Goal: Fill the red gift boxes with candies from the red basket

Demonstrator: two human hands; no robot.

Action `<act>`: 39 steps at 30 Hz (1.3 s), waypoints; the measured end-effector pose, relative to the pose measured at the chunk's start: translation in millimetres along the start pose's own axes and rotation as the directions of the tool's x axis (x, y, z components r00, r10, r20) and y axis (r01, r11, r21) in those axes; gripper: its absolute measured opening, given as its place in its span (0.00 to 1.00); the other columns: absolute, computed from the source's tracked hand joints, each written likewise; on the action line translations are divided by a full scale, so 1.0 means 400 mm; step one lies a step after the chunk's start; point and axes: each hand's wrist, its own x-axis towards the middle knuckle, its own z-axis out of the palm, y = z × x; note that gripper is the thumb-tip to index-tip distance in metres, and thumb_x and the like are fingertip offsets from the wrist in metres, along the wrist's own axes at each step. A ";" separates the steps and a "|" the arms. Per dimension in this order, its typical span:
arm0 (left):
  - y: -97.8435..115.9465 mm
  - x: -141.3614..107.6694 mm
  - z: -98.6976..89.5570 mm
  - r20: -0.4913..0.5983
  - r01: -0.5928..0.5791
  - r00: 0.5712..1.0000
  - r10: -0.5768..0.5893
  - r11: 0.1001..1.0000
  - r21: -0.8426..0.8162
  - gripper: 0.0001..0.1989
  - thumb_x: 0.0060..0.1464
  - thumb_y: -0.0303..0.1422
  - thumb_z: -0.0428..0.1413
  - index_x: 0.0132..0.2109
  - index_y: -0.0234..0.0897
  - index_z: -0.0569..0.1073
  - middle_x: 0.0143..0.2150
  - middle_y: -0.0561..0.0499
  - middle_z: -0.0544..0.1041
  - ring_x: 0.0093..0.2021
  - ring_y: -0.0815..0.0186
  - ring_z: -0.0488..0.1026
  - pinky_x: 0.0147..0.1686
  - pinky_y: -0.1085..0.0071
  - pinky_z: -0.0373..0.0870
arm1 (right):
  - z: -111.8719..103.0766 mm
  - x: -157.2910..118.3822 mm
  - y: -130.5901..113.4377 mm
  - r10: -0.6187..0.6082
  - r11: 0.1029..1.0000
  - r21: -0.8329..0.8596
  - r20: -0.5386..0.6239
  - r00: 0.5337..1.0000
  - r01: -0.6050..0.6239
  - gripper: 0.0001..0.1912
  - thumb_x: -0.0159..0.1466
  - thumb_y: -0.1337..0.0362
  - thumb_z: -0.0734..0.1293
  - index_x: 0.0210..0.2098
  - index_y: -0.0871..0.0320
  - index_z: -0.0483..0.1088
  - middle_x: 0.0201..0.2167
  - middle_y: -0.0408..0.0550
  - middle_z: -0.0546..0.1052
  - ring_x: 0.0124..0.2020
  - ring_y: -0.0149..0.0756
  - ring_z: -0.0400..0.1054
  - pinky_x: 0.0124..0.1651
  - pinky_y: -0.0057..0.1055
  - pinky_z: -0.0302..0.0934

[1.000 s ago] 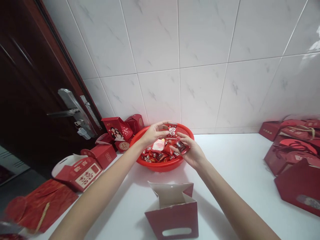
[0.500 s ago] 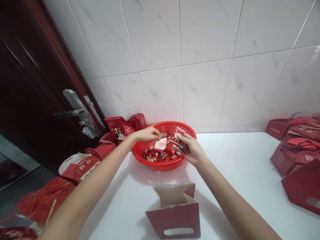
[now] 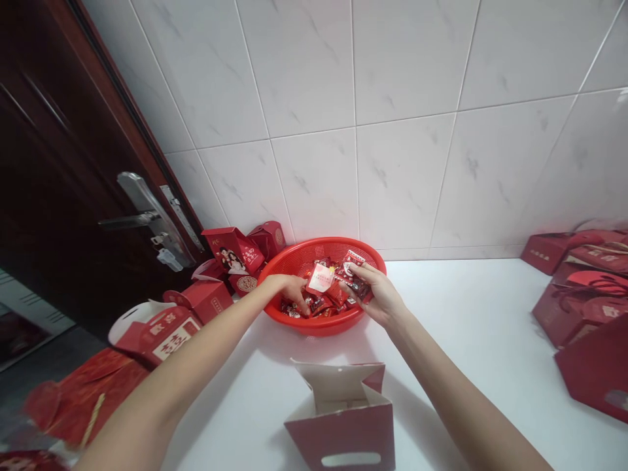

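Above the white table, left hand [image 3: 296,294] now dips among candies [image 3: 321,305]

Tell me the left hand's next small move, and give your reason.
I'd probably have the left hand pinch one of the loose packets: its fingers reach down among them inside the red basket, while the right hand has its own wrapped packets in its grip at the basket's right side.

Single head view: looks from above the near edge of the white desk [image 3: 441,366], facing forward and down at close range toward the tiled wall [image 3: 402,170]; no second view shares the scene.
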 end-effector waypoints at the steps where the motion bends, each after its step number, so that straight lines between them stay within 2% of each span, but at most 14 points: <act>1: 0.001 -0.004 0.005 0.023 0.018 1.000 -0.018 1.000 0.013 0.22 0.27 0.37 0.71 0.37 0.41 0.81 0.31 0.49 0.81 0.35 0.54 0.76 0.36 0.68 0.70 | 0.000 0.002 0.002 0.002 1.000 0.002 -0.006 1.000 -0.002 0.11 0.50 0.69 0.79 0.28 0.56 0.73 0.31 0.42 0.77 0.34 0.32 0.73 0.36 0.25 0.75; 6: 0.028 -0.027 0.014 0.098 0.010 0.995 -0.023 0.991 0.137 0.19 0.27 0.34 0.70 0.33 0.40 0.80 0.29 0.52 0.79 0.32 0.59 0.74 0.32 0.70 0.67 | -0.004 0.008 0.009 -0.008 1.000 -0.006 0.013 1.000 0.008 0.12 0.50 0.68 0.79 0.28 0.56 0.73 0.30 0.42 0.77 0.35 0.33 0.73 0.41 0.30 0.76; 8: 0.037 -0.031 0.009 0.105 -0.034 0.994 0.024 0.995 0.091 0.15 0.30 0.35 0.68 0.31 0.39 0.80 0.26 0.54 0.77 0.30 0.62 0.72 0.30 0.72 0.65 | -0.006 0.010 0.010 -0.010 1.000 -0.010 0.019 1.000 0.010 0.12 0.50 0.67 0.79 0.29 0.56 0.74 0.30 0.41 0.77 0.36 0.33 0.73 0.43 0.31 0.75; 12: 0.041 -0.025 -0.008 -0.071 -0.115 0.992 0.109 0.989 -0.092 0.14 0.40 0.40 0.63 0.33 0.36 0.79 0.31 0.51 0.78 0.33 0.62 0.72 0.35 0.70 0.67 | -0.005 0.009 0.008 0.003 1.000 -0.001 -0.004 1.000 -0.003 0.12 0.49 0.68 0.79 0.30 0.56 0.74 0.31 0.41 0.78 0.35 0.31 0.73 0.40 0.28 0.75; 15: 0.036 -0.021 -0.024 -0.142 -0.092 0.987 0.080 0.992 -0.081 0.15 0.38 0.39 0.64 0.36 0.37 0.80 0.37 0.48 0.80 0.39 0.59 0.74 0.39 0.70 0.68 | -0.004 0.008 0.007 0.001 1.000 0.011 -0.018 1.000 0.000 0.12 0.49 0.68 0.79 0.29 0.56 0.74 0.31 0.41 0.78 0.35 0.31 0.73 0.39 0.27 0.75; 16: 0.035 -0.023 -0.028 -0.119 -0.063 0.991 0.055 0.996 -0.057 0.15 0.35 0.37 0.65 0.34 0.38 0.80 0.35 0.48 0.80 0.38 0.58 0.74 0.38 0.69 0.68 | -0.004 0.008 0.007 -0.002 1.000 0.011 -0.016 1.000 0.002 0.12 0.49 0.68 0.79 0.29 0.56 0.74 0.31 0.41 0.78 0.36 0.32 0.73 0.39 0.28 0.75; 18: 0.034 -0.030 -0.028 0.019 0.022 1.000 -0.023 0.999 0.032 0.13 0.30 0.34 0.67 0.30 0.39 0.80 0.28 0.49 0.79 0.33 0.58 0.73 0.34 0.70 0.67 | -0.005 0.008 0.007 -0.009 1.000 0.009 -0.008 1.000 0.009 0.13 0.48 0.68 0.80 0.28 0.55 0.74 0.30 0.41 0.77 0.37 0.33 0.73 0.41 0.30 0.76; 21: 0.040 -0.043 -0.008 0.205 0.094 0.969 -0.136 0.975 0.199 0.14 0.26 0.32 0.68 0.28 0.41 0.80 0.25 0.53 0.77 0.28 0.61 0.72 0.30 0.70 0.65 | -0.008 0.009 0.009 -0.017 1.000 0.003 0.011 1.000 0.017 0.14 0.47 0.67 0.80 0.28 0.55 0.73 0.29 0.41 0.77 0.37 0.34 0.73 0.43 0.32 0.76; 22: 0.044 -0.046 0.000 0.212 0.097 0.966 -0.149 0.967 0.235 0.14 0.26 0.31 0.68 0.28 0.41 0.79 0.25 0.53 0.77 0.27 0.61 0.71 0.30 0.70 0.65 | -0.010 0.010 0.010 -0.020 1.000 -0.002 0.021 1.000 0.020 0.14 0.47 0.67 0.80 0.28 0.55 0.73 0.29 0.41 0.77 0.37 0.34 0.73 0.43 0.32 0.76; 25: 0.056 -0.050 0.016 0.101 0.081 0.989 -0.111 0.962 0.262 0.12 0.26 0.30 0.67 0.25 0.39 0.76 0.23 0.54 0.75 0.25 0.62 0.70 0.28 0.71 0.65 | -0.012 0.011 0.012 -0.033 0.999 -0.021 0.046 0.998 0.034 0.13 0.48 0.66 0.80 0.29 0.56 0.74 0.31 0.41 0.77 0.37 0.33 0.74 0.44 0.31 0.75; 28: 0.061 -0.055 0.006 0.000 0.014 1.000 -0.014 0.985 0.171 0.09 0.30 0.29 0.65 0.25 0.39 0.75 0.24 0.56 0.75 0.28 0.62 0.71 0.29 0.72 0.65 | -0.011 0.012 0.014 -0.034 0.999 -0.021 0.044 0.998 0.035 0.12 0.50 0.67 0.79 0.31 0.56 0.75 0.32 0.42 0.78 0.37 0.33 0.74 0.43 0.30 0.74; 31: 0.059 -0.065 -0.013 -0.012 -0.036 0.999 0.036 0.999 -0.033 0.08 0.35 0.32 0.64 0.28 0.38 0.76 0.26 0.56 0.76 0.30 0.63 0.72 0.32 0.72 0.65 | -0.006 0.010 0.012 -0.019 1.000 -0.002 0.031 0.999 0.019 0.11 0.51 0.68 0.79 0.32 0.56 0.75 0.33 0.43 0.79 0.37 0.33 0.74 0.42 0.30 0.75; 34: 0.060 -0.079 -0.022 -0.017 -0.023 1.000 0.019 0.974 -0.224 0.11 0.37 0.37 0.66 0.29 0.37 0.76 0.28 0.54 0.77 0.31 0.63 0.72 0.33 0.71 0.67 | 0.001 0.007 0.010 -0.009 1.000 0.017 0.009 1.000 0.009 0.09 0.52 0.69 0.78 0.30 0.57 0.75 0.31 0.42 0.78 0.36 0.32 0.74 0.42 0.31 0.75; 39: 0.069 -0.092 -0.019 -0.074 0.005 0.996 -0.039 0.913 -0.408 0.16 0.36 0.41 0.69 0.30 0.36 0.77 0.29 0.51 0.80 0.31 0.62 0.74 0.34 0.68 0.69 | 0.004 0.006 0.008 0.007 0.998 0.055 -0.034 0.999 -0.005 0.08 0.54 0.70 0.76 0.27 0.57 0.73 0.29 0.41 0.77 0.36 0.32 0.73 0.45 0.35 0.77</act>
